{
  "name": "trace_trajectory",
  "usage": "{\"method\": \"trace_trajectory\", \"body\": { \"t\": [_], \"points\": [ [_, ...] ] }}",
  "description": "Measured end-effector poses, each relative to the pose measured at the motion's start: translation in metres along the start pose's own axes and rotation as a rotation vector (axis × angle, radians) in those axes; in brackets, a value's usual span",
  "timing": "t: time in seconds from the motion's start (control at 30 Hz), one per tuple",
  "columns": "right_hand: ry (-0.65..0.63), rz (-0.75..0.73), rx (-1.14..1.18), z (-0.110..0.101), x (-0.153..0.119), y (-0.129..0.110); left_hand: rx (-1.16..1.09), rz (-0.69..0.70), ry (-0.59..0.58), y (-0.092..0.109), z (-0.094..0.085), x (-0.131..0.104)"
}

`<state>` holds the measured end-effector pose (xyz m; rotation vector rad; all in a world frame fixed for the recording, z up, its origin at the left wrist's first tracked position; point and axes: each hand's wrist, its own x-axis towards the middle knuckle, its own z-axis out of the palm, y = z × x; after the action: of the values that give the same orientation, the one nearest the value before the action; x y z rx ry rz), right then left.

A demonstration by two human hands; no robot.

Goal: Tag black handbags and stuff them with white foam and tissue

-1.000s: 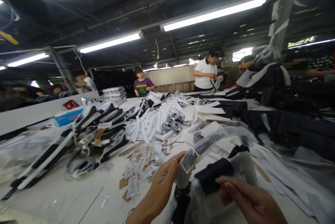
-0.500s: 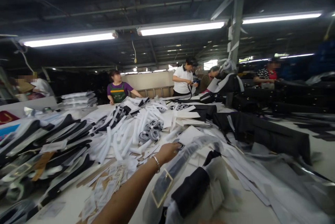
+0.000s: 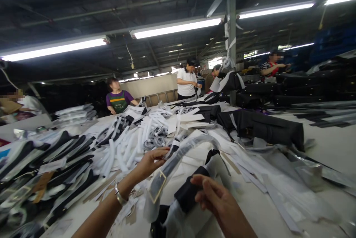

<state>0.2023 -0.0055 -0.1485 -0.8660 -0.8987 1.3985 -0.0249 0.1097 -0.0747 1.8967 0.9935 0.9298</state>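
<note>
My left hand [image 3: 152,162], with a bracelet at its wrist, is closed at the fingertips on a short grey-and-black strap [image 3: 174,146] that looks wrapped in white film. Just below, a black bag [image 3: 189,191] lies on the table, partly covered in pale wrapping. Its long handle [image 3: 191,147] arches up in translucent wrapping and carries a gold-coloured rectangular buckle [image 3: 157,186]. Above the bag's right side hovers my right hand [image 3: 213,195], fingers loosely bent and apart, with nothing visible in it.
Behind my left hand spreads a heap of white rolled strips [image 3: 141,134] and coiled straps [image 3: 154,141]. Wrapped black straps [image 3: 61,156] are piled at left. Black bag pieces [image 3: 261,128] and plastic sheets [image 3: 278,178] lie at right. Co-workers [image 3: 118,101] stand beyond the table.
My left hand has drawn back from the heap toward me, bringing the strap with it. My right hand has come into view over the bag. The view has shifted right.
</note>
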Motion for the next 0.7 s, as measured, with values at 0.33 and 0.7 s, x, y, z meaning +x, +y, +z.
{"method": "trace_trajectory", "body": {
  "t": [0.33,0.7],
  "points": [
    [-0.198,0.003,0.225,0.049,0.033,-0.033,0.133,0.064,-0.096,0.055,0.003,-0.036],
    [-0.24,-0.14,0.133,0.064,0.003,-0.04,0.028,-0.134,-0.147,0.111,0.002,-0.048]
  ]
}}
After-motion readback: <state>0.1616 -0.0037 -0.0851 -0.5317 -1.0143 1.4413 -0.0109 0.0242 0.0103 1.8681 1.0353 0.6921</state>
